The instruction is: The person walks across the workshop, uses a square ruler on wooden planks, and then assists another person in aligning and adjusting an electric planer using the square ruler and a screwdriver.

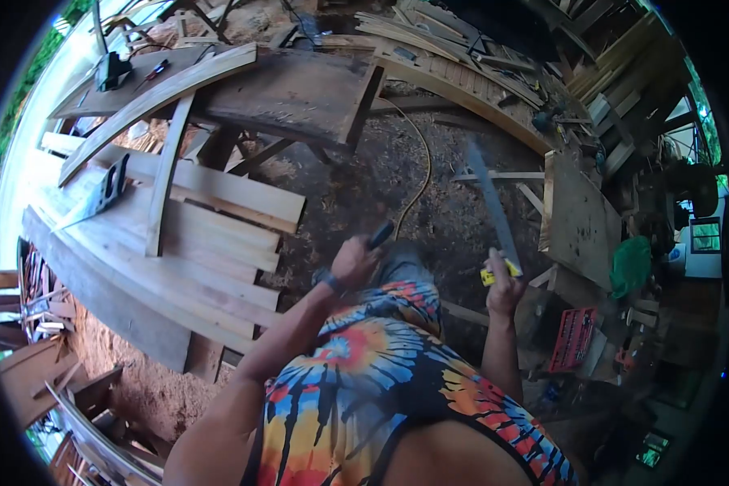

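My right hand is closed around the yellow handle of a handsaw. Its long grey blade points up and away from me, above the dark floor. In front of my body, my left hand is wrapped round a short dark handle-like object, whose kind I cannot make out. To the left, several pale wooden boards lie side by side, with a narrow strip of wood across them. A pale triangular blade with a dark grip rests on their far part.
A brown workbench stands ahead, with a long curved plank at its left. A yellow cord runs over the shaving-strewn floor. At right are a wooden panel, a green bag and a red tool case.
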A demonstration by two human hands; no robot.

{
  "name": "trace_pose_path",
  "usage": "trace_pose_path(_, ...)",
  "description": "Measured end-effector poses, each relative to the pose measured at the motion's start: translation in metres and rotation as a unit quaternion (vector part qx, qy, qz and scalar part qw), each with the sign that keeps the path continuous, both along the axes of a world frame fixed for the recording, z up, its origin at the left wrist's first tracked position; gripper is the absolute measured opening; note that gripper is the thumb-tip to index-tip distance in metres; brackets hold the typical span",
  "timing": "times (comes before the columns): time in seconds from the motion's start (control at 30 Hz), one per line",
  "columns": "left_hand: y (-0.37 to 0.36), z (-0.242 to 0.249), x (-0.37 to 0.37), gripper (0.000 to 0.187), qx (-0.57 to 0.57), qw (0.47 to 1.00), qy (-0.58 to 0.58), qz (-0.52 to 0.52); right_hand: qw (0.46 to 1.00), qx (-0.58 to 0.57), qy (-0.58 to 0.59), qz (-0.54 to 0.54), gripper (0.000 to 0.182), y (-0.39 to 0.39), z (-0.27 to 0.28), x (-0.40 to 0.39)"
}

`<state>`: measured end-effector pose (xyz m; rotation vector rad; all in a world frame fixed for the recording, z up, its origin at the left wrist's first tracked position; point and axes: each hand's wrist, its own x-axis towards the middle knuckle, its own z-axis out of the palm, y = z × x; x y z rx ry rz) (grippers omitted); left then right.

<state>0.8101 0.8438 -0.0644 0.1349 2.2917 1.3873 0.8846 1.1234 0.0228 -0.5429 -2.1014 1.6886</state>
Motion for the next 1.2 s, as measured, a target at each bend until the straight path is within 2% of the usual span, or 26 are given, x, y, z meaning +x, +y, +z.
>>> trace_pose_path(0.03, 0.01, 0.002, -0.017, 0.039, -0.008, 1.0, 0.003, -0.006, 0.998, -0.003, 0.052, -0.016, 0.014, 0.006, 0.006, -0.005)
trace_pose_path(0.1, 0.03, 0.011, -0.056, 0.04, -0.007, 1.0, -0.025, -0.006, 0.998, 0.038, 0.035, 0.024, 0.01, 0.01, 0.009, -0.026)
trace_pose_path(0.17, 0.048, 0.001, -0.09, 0.039, 0.073, 0.997, 0.031, 0.006, 0.99, 0.118, -0.018, 0.069, 0.012, 0.028, 0.002, -0.053)
trace_pose_path(0.2, 0.058, -0.007, -0.105, 0.038, 0.111, 0.992, 0.054, 0.015, 0.987, 0.139, -0.01, 0.079, 0.013, 0.038, -0.003, -0.069)
trace_pose_path(0.23, 0.077, -0.003, -0.15, 0.034, 0.043, 0.999, 0.005, 0.021, 0.984, 0.153, -0.003, 0.096, 0.014, 0.049, -0.007, -0.112)
trace_pose_path(0.27, 0.087, -0.012, -0.171, 0.034, 0.036, 0.999, 0.022, 0.03, 0.98, 0.166, 0.018, 0.109, 0.015, 0.052, -0.004, -0.145)
trace_pose_path(0.33, 0.109, -0.024, -0.212, 0.033, 0.021, 0.997, 0.057, 0.045, 0.946, 0.206, 0.007, 0.25, 0.021, 0.077, 0.003, -0.205)
trace_pose_path(0.37, 0.123, -0.019, -0.23, 0.033, 0.007, 0.998, 0.02, 0.067, 0.921, 0.227, -0.003, 0.316, 0.025, 0.093, 0.009, -0.225)
trace_pose_path(0.47, 0.149, -0.02, -0.273, 0.032, 0.012, 0.995, 0.072, 0.07, 0.92, 0.204, 0.017, 0.336, 0.032, 0.134, 0.022, -0.291)
trace_pose_path(0.5, 0.156, -0.015, -0.287, 0.03, -0.005, 0.995, 0.054, 0.081, 0.929, 0.199, -0.046, 0.309, 0.031, 0.146, 0.04, -0.309)
trace_pose_path(0.6, 0.175, 0.002, -0.323, 0.031, -0.009, 0.99, -0.019, 0.14, 0.955, 0.112, -0.058, 0.27, 0.032, 0.163, 0.051, -0.362)
trace_pose_path(0.63, 0.18, 0.022, -0.338, 0.03, -0.018, 0.987, -0.065, 0.145, 0.901, 0.154, -0.055, 0.402, 0.031, 0.176, 0.042, -0.388)
trace_pose_path(0.73, 0.184, 0.01, -0.374, 0.028, -0.047, 0.987, -0.038, 0.15, 0.881, 0.157, -0.023, 0.446, 0.035, 0.192, 0.034, -0.446)
trace_pose_path(0.77, 0.184, 0.007, -0.388, 0.028, -0.039, 0.986, -0.015, 0.16, 0.905, 0.133, -0.13, 0.382, 0.035, 0.198, 0.038, -0.463)
trace_pose_path(0.83, 0.185, 0.0, -0.415, 0.027, -0.022, 0.983, 0.032, 0.179, 0.88, 0.154, -0.121, 0.434, 0.034, 0.192, 0.037, -0.502)
trace_pose_path(0.87, 0.187, -0.008, -0.433, 0.026, -0.024, 0.981, 0.005, 0.192, 0.865, 0.165, -0.114, 0.459, 0.034, 0.188, 0.035, -0.524)
trace_pose_path(0.9, 0.188, -0.019, -0.454, 0.026, -0.026, 0.978, -0.019, 0.205, 0.81, 0.122, -0.108, 0.564, 0.034, 0.189, 0.02, -0.548)
trace_pose_path(0.93, 0.188, -0.026, -0.473, 0.026, -0.027, 0.975, -0.044, 0.216, 0.811, 0.159, -0.108, 0.552, 0.035, 0.188, 0.018, -0.568)
trace_pose_path(0.97, 0.187, -0.018, -0.494, 0.033, -0.036, 0.97, -0.081, 0.225, 0.809, 0.197, -0.101, 0.544, 0.036, 0.182, 0.017, -0.59)
trace_pose_path(1.0, 0.187, -0.04, -0.512, 0.034, -0.021, 0.967, -0.042, 0.249, 0.801, 0.235, -0.08, 0.545, 0.037, 0.17, 0.015, -0.621)
trace_pose_path(1.03, 0.18, -0.034, -0.533, 0.036, -0.036, 0.969, -0.063, 0.236, 0.821, 0.231, -0.074, 0.517, 0.038, 0.159, 0.017, -0.65)
trace_pose_path(1.1, 0.167, -0.036, -0.563, 0.039, -0.015, 0.963, -0.011, 0.268, 0.847, 0.228, -0.077, 0.475, 0.042, 0.153, 0.009, -0.698)
trace_pose_path(1.13, 0.154, -0.008, -0.582, 0.037, 0.052, 0.955, -0.06, 0.286, 0.846, 0.223, -0.116, 0.47, 0.042, 0.142, 0.017, -0.73)
trace_pose_path(1.17, 0.149, -0.012, -0.595, 0.039, 0.067, 0.949, -0.043, 0.304, 0.844, 0.223, -0.174, 0.455, 0.043, 0.14, 0.031, -0.748)
trace_pose_path(1.2, 0.144, -0.019, -0.609, 0.039, 0.05, 0.942, -0.016, 0.332, 0.84, 0.236, -0.158, 0.462, 0.043, 0.131, 0.034, -0.768)
